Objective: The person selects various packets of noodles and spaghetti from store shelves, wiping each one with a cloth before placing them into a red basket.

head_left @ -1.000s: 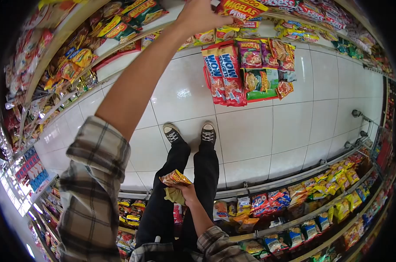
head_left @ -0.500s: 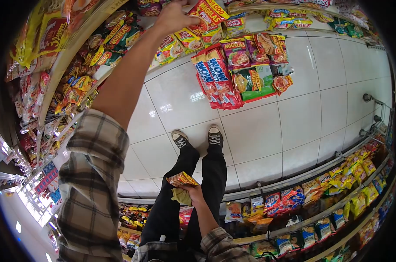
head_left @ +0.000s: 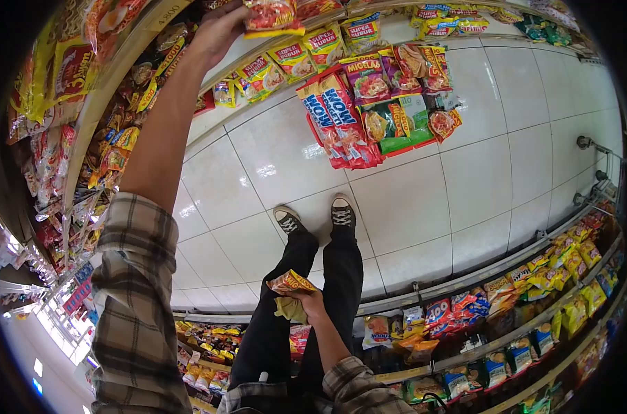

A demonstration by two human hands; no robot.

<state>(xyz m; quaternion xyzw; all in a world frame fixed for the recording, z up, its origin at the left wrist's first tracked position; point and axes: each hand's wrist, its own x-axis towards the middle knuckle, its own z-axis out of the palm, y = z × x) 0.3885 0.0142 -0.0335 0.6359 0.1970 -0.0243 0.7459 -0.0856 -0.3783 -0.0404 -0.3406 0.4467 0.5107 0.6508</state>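
My left hand (head_left: 215,33) is up at the top edge of the view, closed on a red and yellow Migelas noodle packet (head_left: 271,16). Part of that packet is cut off by the frame, beside a shelf edge. Low in front of my legs, my right hand (head_left: 306,305) is closed on an orange-red Migelas noodle packet (head_left: 288,282) together with a crumpled yellow-green cloth (head_left: 290,309). Yellow Super Bubur packets (head_left: 288,54) stand in a row on the low shelf below my left hand.
On the tiled floor (head_left: 410,196) sit Mom Wow bags (head_left: 333,121), a purple Migelas packet (head_left: 367,79) and other packets, with a red rim showing beneath. Stocked shelves line the left. Another snack shelf (head_left: 465,362) curves behind my legs, with a metal wheeled rack (head_left: 596,183) at right.
My left hand has moved left with the Migelas packet, uncovering more of the Super Bubur row. The right hand keeps its hold, nearly still.
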